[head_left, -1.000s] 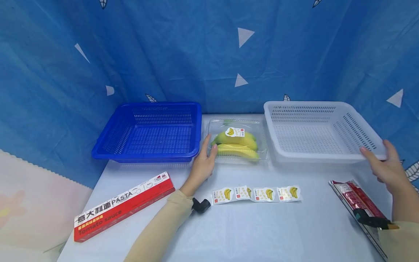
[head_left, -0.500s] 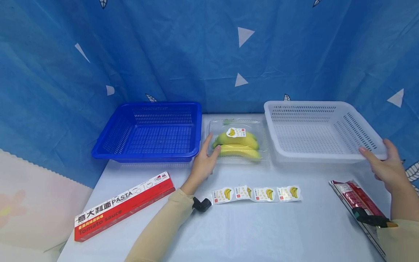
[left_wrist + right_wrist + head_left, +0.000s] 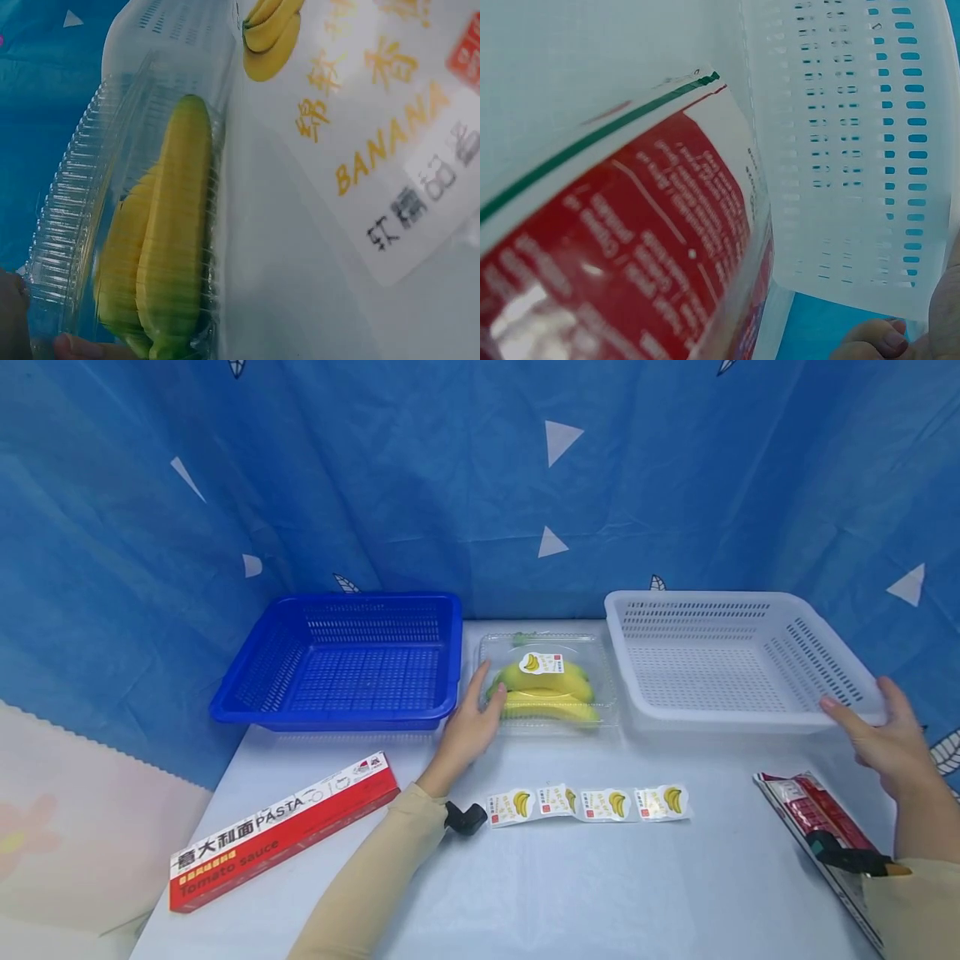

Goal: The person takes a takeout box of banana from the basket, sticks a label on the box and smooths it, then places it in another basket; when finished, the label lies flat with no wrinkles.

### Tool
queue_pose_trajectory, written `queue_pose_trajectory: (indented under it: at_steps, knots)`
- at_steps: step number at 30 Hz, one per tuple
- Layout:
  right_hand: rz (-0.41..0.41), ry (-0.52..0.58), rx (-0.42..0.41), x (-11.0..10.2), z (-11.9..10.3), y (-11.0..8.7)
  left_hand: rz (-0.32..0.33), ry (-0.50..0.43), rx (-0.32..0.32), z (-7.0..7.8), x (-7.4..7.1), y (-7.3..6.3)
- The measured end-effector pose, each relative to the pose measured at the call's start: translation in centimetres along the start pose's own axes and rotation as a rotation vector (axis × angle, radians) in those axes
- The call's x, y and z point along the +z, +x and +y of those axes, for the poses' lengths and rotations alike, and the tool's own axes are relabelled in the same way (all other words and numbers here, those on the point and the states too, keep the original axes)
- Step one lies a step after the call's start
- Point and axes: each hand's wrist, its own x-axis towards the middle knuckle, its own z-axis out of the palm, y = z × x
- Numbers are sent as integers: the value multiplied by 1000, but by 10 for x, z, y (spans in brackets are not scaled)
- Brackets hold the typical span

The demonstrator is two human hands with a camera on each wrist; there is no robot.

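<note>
In the head view, my left hand (image 3: pixel 468 727) rests against the left end of a clear plastic box (image 3: pixel 491 652) with bananas (image 3: pixel 547 704) inside. Its index finger is straight along the box's side, and the thumb touches near the front-left corner. A banana sticker (image 3: pixel 542 663) is on the lid. My right hand (image 3: pixel 892 743) holds the front-right corner of a white basket (image 3: pixel 720 717), thumb over the rim and fingers outside. Fingertips (image 3: pixel 877 337) show beyond the basket wall (image 3: pixel 787 150) in the right wrist view.
A blue basket (image 3: pixel 337 718) stands left of the box. A red and white pasta box (image 3: pixel 285 831) lies at front left. A strip of banana stickers (image 3: pixel 588 805) lies in front. A red foil packet (image 3: pixel 825 810) lies partly under my right forearm.
The clear box of bananas has shifted slightly to the right, with my left hand moving along against it. The right hand and the white basket have hardly moved.
</note>
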Motion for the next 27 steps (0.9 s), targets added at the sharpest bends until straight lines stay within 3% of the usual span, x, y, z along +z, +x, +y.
queue_pose_trajectory:
  at_steps: [6,16,27]
  knots:
    - [-12,19,10,-1,-1,1,-13,-26,27,-2,0,7]
    - [-18,43,46,-2,-3,2,-8,-22,38,-3,-1,6]
    - [21,26,9,4,-2,-6,14,-22,46,-5,1,6]
